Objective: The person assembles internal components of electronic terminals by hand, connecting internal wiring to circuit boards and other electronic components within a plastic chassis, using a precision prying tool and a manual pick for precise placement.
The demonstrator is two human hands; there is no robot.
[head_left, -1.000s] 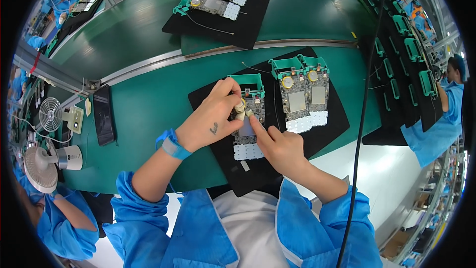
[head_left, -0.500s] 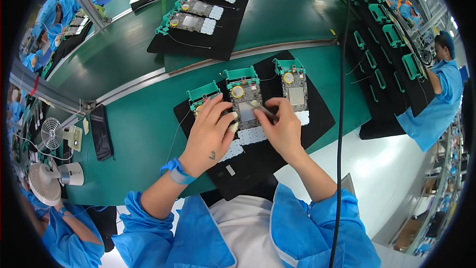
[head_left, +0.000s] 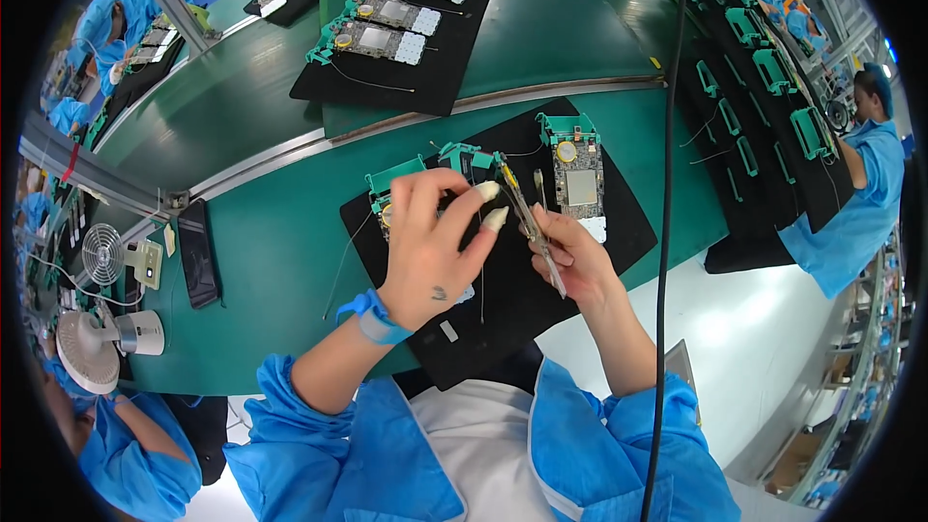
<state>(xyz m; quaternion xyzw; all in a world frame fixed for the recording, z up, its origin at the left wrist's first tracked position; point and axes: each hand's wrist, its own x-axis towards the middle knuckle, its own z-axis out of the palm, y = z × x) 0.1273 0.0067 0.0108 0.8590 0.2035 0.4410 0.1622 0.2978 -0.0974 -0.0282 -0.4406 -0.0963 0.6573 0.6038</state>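
Observation:
My right hand [head_left: 578, 256] grips a circuit board [head_left: 530, 222], tilted up on its edge above the black mat [head_left: 619, 222]. A slim tool [head_left: 539, 186] pokes up from the same hand; its kind is unclear. My left hand [head_left: 425, 242] hovers just left of the board, thumb and forefinger in pale finger cots and spread apart, nothing seen between them. A green plastic bracket [head_left: 464, 159] shows beyond my fingers, by the board's far end. Flat on the mat to the right lies a second board [head_left: 582, 188] with its green bracket. Another bracketed board [head_left: 394, 179] is mostly hidden under my left hand.
Farther off, several boards [head_left: 377, 41] rest on another black mat. A black cable [head_left: 667, 232] hangs down on the right. At left are a dark phone-like slab [head_left: 197, 251] and white fans [head_left: 92, 353]. A co-worker [head_left: 860, 174] stands by racks of green brackets.
The middle board has come up off the mat and turned onto its edge in my right hand. My left hand has shifted right, toward it.

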